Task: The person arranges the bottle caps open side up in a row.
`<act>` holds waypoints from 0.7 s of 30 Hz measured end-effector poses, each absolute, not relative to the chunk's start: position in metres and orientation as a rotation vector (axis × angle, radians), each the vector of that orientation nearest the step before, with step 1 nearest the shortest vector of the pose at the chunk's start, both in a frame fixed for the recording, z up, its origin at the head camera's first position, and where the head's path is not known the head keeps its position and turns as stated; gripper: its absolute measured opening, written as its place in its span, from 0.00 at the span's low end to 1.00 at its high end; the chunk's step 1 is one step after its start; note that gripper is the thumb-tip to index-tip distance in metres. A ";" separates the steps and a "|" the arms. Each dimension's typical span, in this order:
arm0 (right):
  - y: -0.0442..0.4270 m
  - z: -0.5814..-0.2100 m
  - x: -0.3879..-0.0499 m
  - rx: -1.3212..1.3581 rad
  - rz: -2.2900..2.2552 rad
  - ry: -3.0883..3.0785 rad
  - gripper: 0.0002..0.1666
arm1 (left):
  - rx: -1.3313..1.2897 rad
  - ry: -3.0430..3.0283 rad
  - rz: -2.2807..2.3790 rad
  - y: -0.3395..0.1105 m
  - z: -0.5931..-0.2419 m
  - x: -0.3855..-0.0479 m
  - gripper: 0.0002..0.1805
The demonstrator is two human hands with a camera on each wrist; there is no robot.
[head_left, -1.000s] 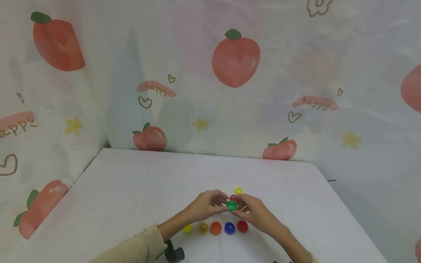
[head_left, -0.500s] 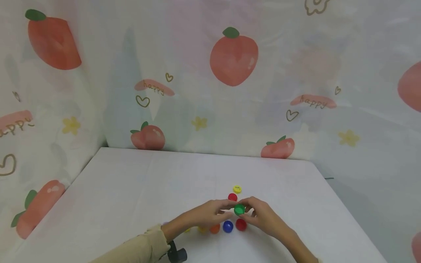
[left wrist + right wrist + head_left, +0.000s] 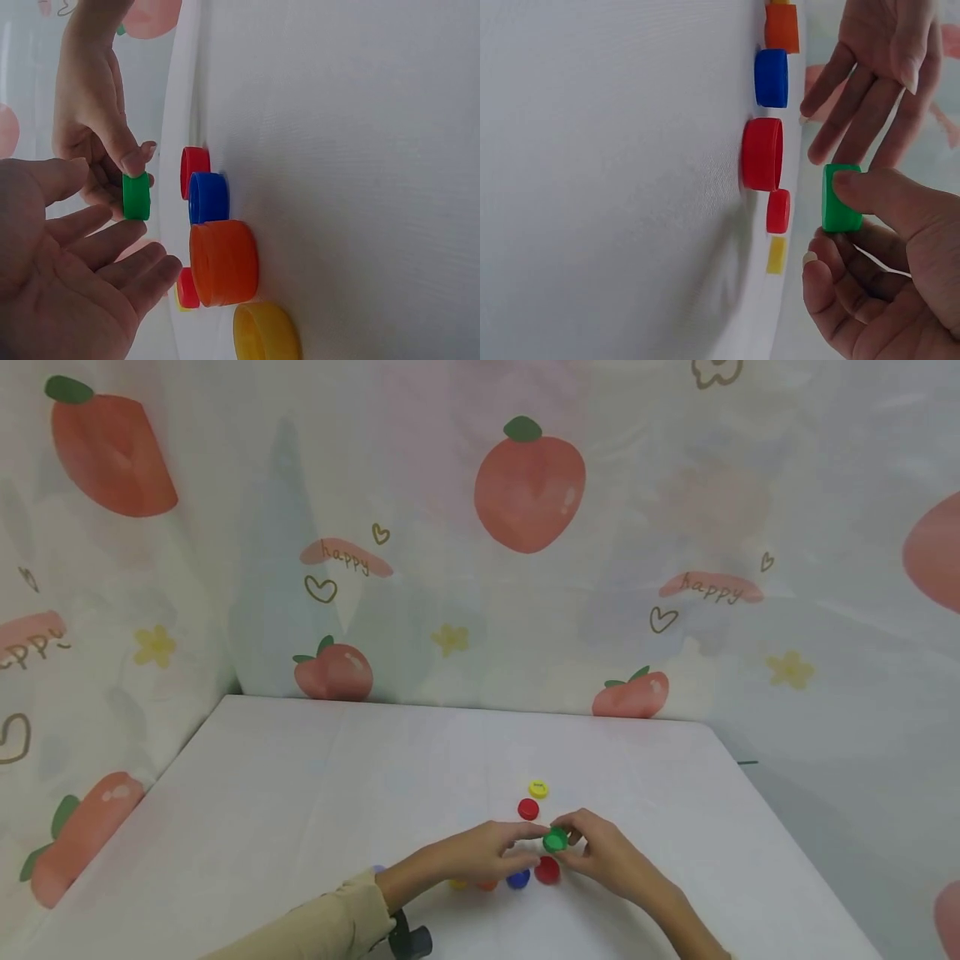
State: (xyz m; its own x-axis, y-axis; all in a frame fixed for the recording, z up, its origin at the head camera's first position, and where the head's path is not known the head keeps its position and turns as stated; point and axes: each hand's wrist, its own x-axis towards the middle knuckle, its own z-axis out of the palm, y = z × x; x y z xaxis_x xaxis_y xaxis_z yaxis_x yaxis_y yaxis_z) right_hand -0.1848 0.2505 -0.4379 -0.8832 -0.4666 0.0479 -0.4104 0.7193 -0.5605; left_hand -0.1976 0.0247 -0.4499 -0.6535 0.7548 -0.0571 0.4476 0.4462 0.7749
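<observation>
A green bottle cap (image 3: 555, 840) is held above the table between the thumb and fingers of my right hand (image 3: 611, 858). Its hollow side shows in the head view. My left hand (image 3: 480, 853) reaches in from the left with its fingers extended and loosely spread. In the right wrist view its fingertips lie close to the green cap (image 3: 842, 198); whether they touch it I cannot tell. Below the hands stand a red cap (image 3: 547, 871), a blue cap (image 3: 518, 879) and an orange cap (image 3: 225, 262), partly hidden by the left hand in the head view.
Farther back on the white table (image 3: 360, 768) lie a smaller red cap (image 3: 528, 809) and a flat yellow cap (image 3: 538, 788). A darker yellow cap (image 3: 266, 334) stands beyond the orange one. Printed fabric (image 3: 420, 485) hangs behind the table.
Both hands were at the green cap one second ago. The cap has moved slightly right in the right hand. The left hand's fingers have straightened, and its forearm covers more of the row.
</observation>
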 end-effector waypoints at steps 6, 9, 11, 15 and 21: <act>0.256 -0.438 -0.184 -0.737 -0.829 2.821 0.21 | 0.962 2.254 1.027 0.031 -0.449 -0.196 0.27; 0.259 -0.439 -0.183 -0.767 -0.815 2.807 0.22 | 0.940 2.245 1.027 0.033 -0.449 -0.194 0.27; 0.261 -0.440 -0.183 -0.770 -0.808 2.804 0.22 | 0.939 2.263 1.014 0.034 -0.449 -0.194 0.26; 0.265 -0.441 -0.181 -0.672 -0.778 2.812 0.22 | 0.936 2.320 0.991 0.033 -0.448 -0.194 0.25; 0.268 -0.440 -0.178 -0.467 -0.723 2.782 0.21 | 0.921 2.376 1.001 0.030 -0.447 -0.197 0.24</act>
